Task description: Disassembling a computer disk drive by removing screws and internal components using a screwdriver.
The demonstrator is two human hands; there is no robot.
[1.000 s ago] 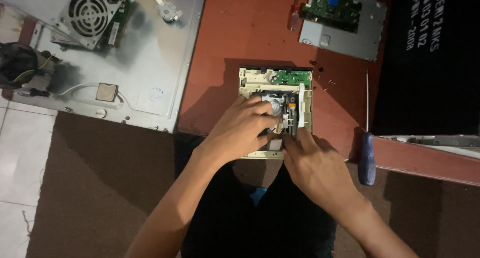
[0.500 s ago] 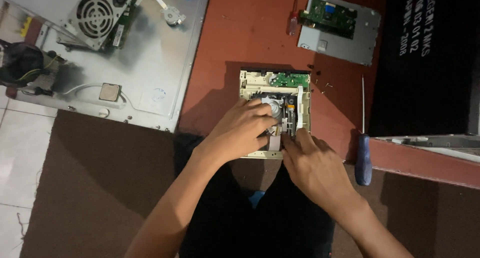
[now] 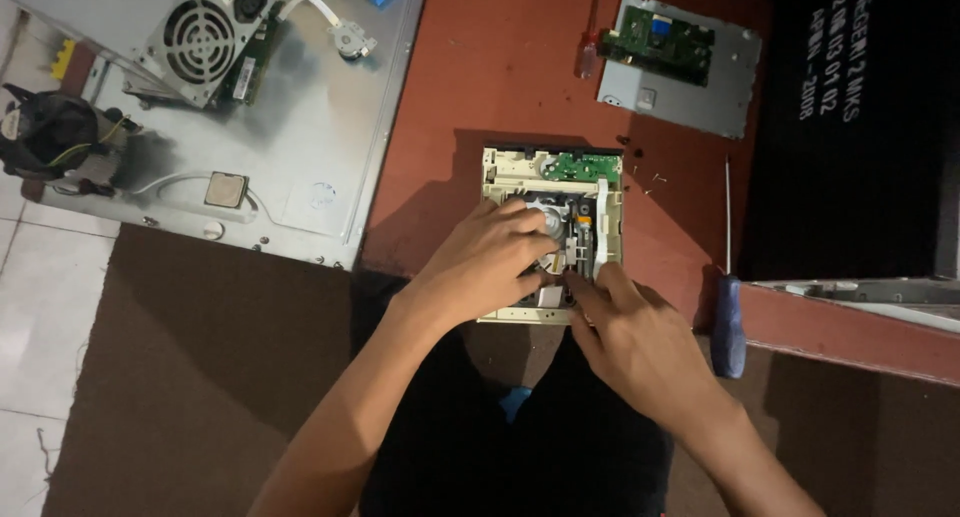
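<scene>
An opened cream-coloured disc drive with a small green circuit board lies near the front edge of a reddish-brown table. My left hand rests on the drive's left half, fingers curled over the metal mechanism in its middle. My right hand comes in from the lower right, its fingertips pressed on the small parts at the drive's centre. What the fingers pinch is hidden.
A blue-handled screwdriver lies right of the drive, with tiny screws above it. A grey metal cover with a green board sits at the back. A computer case panel with fans and a processor chip lies left.
Both hands stay on the drive; the fingers have shifted only slightly over the mechanism. The view has drifted a little.
</scene>
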